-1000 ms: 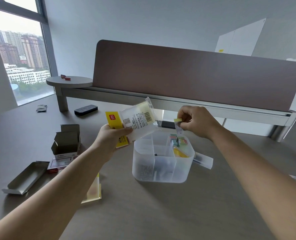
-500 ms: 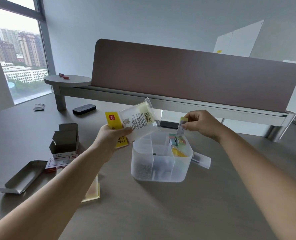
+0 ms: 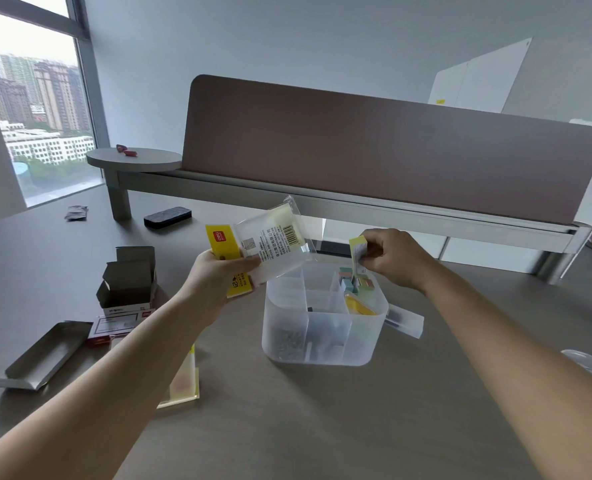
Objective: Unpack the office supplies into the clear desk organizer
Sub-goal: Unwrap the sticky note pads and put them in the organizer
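The clear desk organizer [image 3: 322,351] stands on the desk in the middle, split into compartments. Its far right compartment holds coloured note pads [image 3: 351,282]; a yellow item lies in front of them and small metal pieces fill the near left compartment. My left hand [image 3: 214,275] grips a clear plastic packet [image 3: 273,237] with a yellow header card, held tilted just above the organizer's left rim. My right hand [image 3: 389,256] pinches a small pale yellow sticky-note pad [image 3: 358,249] upright over the far right compartment.
Opened cardboard boxes [image 3: 128,282] and a flat grey tray [image 3: 41,355] lie at the left. An empty clear packet [image 3: 183,382] lies under my left forearm. A clear case [image 3: 403,320] lies right of the organizer. A black eraser [image 3: 168,216] and a desk partition [image 3: 374,150] are behind.
My right hand has shifted slightly right and turned the small pad more upright above the organizer's far right compartment. The left hand and its packet have stayed nearly still.
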A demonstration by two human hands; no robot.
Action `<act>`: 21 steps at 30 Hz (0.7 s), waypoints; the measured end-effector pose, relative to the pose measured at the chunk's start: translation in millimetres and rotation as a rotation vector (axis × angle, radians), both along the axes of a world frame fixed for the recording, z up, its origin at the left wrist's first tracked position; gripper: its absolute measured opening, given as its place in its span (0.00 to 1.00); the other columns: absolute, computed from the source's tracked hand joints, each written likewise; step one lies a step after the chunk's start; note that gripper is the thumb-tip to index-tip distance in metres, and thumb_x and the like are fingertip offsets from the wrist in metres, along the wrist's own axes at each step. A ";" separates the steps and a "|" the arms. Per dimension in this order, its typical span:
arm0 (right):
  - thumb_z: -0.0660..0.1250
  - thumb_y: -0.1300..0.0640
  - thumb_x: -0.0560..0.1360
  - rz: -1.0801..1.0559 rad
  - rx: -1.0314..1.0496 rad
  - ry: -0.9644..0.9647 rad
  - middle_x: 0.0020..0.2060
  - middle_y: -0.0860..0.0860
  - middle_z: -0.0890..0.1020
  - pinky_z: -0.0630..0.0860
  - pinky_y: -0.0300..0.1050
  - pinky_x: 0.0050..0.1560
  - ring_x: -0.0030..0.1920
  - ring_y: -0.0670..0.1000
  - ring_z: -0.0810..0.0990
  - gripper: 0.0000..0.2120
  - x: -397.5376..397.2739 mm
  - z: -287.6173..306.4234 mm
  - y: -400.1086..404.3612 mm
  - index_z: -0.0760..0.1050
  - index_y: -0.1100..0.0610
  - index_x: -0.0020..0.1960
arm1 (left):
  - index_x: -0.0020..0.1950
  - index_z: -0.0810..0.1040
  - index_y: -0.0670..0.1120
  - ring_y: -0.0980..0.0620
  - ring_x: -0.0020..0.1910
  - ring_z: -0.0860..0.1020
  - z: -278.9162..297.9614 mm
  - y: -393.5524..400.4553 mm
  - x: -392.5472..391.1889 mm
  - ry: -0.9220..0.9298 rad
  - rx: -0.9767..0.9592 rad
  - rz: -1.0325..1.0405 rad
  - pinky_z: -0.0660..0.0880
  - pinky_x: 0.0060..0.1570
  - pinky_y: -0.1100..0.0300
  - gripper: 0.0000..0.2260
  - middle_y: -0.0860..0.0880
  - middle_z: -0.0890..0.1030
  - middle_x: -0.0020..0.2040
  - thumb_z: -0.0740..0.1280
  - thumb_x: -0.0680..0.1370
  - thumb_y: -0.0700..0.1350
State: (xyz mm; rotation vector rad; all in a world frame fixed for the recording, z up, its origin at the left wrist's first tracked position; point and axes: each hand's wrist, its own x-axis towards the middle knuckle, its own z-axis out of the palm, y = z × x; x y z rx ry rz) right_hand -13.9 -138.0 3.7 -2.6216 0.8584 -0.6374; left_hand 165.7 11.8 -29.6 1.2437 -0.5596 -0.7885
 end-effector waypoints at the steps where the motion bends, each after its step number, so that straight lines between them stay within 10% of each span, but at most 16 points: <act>1: 0.62 0.61 0.74 0.006 -0.006 0.007 0.40 0.60 0.79 0.68 0.45 0.42 0.42 0.60 0.76 0.07 0.6 0.1 0.5 0.75 0.65 0.42 | 0.49 0.73 0.44 0.52 0.42 0.76 -0.2 -0.4 0.2 0.003 0.000 -0.001 0.75 0.41 0.57 0.08 0.46 0.76 0.50 0.64 0.73 0.34; 21: 0.65 0.64 0.73 -0.126 0.180 -0.006 0.46 0.59 0.79 0.71 0.49 0.51 0.47 0.57 0.75 0.07 7.3 -3.9 -16.0 0.74 0.66 0.50 | 0.42 0.73 0.48 0.53 0.40 0.77 -2.3 -0.6 4.6 -0.026 0.010 0.003 0.77 0.34 0.62 0.08 0.51 0.77 0.42 0.65 0.73 0.35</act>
